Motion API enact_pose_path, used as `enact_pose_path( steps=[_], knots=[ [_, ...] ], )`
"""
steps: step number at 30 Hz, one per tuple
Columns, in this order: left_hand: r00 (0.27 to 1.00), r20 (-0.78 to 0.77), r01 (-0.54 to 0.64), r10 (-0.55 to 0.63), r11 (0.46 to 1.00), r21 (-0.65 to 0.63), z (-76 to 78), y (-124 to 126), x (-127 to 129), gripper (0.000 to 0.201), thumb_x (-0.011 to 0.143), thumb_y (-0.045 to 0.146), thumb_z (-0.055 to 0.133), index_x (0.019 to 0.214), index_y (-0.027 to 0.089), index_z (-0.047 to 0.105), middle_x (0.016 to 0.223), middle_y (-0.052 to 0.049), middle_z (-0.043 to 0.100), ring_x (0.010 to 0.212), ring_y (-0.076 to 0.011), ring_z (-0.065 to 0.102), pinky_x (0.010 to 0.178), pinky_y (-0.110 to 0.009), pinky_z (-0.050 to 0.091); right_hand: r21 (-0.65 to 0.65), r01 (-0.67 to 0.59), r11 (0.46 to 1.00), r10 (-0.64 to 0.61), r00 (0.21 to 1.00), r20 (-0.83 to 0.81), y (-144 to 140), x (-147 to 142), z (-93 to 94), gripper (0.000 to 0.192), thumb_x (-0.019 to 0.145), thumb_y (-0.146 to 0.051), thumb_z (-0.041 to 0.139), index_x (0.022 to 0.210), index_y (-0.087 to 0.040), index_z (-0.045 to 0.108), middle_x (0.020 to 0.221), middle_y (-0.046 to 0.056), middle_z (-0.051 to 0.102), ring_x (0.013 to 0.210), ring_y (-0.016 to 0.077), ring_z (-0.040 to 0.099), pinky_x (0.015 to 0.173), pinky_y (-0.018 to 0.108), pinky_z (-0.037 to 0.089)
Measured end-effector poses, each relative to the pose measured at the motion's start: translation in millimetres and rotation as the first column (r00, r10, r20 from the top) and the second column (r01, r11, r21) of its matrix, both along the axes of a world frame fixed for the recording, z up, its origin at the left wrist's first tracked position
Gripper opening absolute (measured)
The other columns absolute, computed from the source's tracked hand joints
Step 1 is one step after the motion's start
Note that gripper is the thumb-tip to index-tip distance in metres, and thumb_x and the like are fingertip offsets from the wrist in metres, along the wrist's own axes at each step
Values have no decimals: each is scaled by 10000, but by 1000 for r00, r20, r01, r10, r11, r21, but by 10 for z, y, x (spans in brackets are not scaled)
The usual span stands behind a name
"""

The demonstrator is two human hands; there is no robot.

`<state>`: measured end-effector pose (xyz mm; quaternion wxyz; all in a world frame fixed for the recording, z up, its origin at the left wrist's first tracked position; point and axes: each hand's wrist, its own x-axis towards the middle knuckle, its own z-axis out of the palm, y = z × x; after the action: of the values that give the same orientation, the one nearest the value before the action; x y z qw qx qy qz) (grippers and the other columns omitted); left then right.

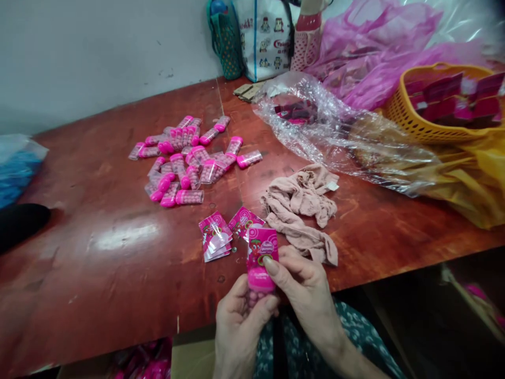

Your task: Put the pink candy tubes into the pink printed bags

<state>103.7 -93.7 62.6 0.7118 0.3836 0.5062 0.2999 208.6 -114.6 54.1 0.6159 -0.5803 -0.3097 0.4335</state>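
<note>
My left hand (239,322) is closed around a small clear candy bottle (253,299) of pink round candies, held upright at the table's front edge. A flat pink printed sleeve (262,241) with a strawberry figure stands up from the bottle's top and appears to cover its pink cap. My right hand (310,297) pinches this sleeve, thumb on its front; the fingers behind are partly hidden. Just beyond the hands lie a small stack of matching sleeves (215,234) and more sleeves (245,220) beside it. Several filled candy bottles (189,197) lie in a loose heap farther back.
A crumpled beige cloth (298,202) lies right of the sleeves. Behind it are clear plastic wrap (311,137), a yellow basket (430,129) with pink packs, and pink bags (355,58). A blue-filled bag (19,168) sits at left. Below the edge is a cardboard box (193,358).
</note>
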Motion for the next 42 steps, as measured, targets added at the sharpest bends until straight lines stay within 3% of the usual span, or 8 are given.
enact_pose_path(
  steps=[4,10,16,19,24,32,38,42],
  knots=[
    [994,-54,-92,98,990,109,12,-25,35,129,653,201,720,773,168,686,651,9,616,612,-107,535,588,-178,430,57,91,994,-97,988,119,-4,-37,-48,195,828,-245,604,650,-177,645,706,16,569,732,160,514,682,287,416],
    [999,35,-5,5,1000,12,-89,76,-81,166,630,215,735,775,151,685,569,18,569,496,-87,478,479,-181,400,-24,-138,990,127,959,-255,30,26,-43,131,723,-320,714,702,-192,706,771,13,593,694,163,559,627,282,473],
    [998,20,-62,63,998,-12,-72,100,-93,181,638,170,727,798,142,646,617,10,593,534,-82,500,507,-172,414,-41,80,996,-73,987,146,-10,-72,-71,104,745,-263,698,668,-193,694,768,20,605,787,172,541,724,284,445],
    [992,-12,-126,126,992,17,-34,92,-30,241,641,146,710,864,148,618,630,12,606,527,-81,508,495,-168,411,-88,-40,995,33,997,-73,5,-16,-96,110,744,-300,699,728,-192,708,794,23,630,760,170,571,695,278,468],
    [997,-4,-71,71,997,11,-3,100,2,407,637,148,709,1015,180,561,772,-15,671,571,-101,561,528,-195,435,-85,-196,977,130,859,-495,41,87,-91,180,750,-315,699,878,-188,696,813,11,692,708,144,625,675,249,505],
    [974,-193,-98,117,990,106,20,55,53,534,605,156,720,1108,205,545,947,-34,698,777,-177,643,694,-243,473,-196,-135,971,73,953,-293,32,-94,-50,131,724,-258,714,799,-166,660,692,14,690,600,150,634,619,269,524],
    [999,-36,9,-11,999,-47,17,135,21,569,622,143,703,1152,204,504,942,-55,698,696,-155,638,625,-235,476,-122,-176,977,84,838,-539,27,19,-86,195,734,-321,713,840,-166,661,731,9,699,643,142,644,652,259,529],
    [998,-41,44,-47,997,-59,-24,113,-9,617,625,154,704,1203,218,497,897,-54,702,746,-183,643,666,-257,480,-187,-115,976,25,905,-425,57,29,-74,170,746,-323,699,747,-156,666,640,-5,675,579,128,625,607,239,524]
  ],
)
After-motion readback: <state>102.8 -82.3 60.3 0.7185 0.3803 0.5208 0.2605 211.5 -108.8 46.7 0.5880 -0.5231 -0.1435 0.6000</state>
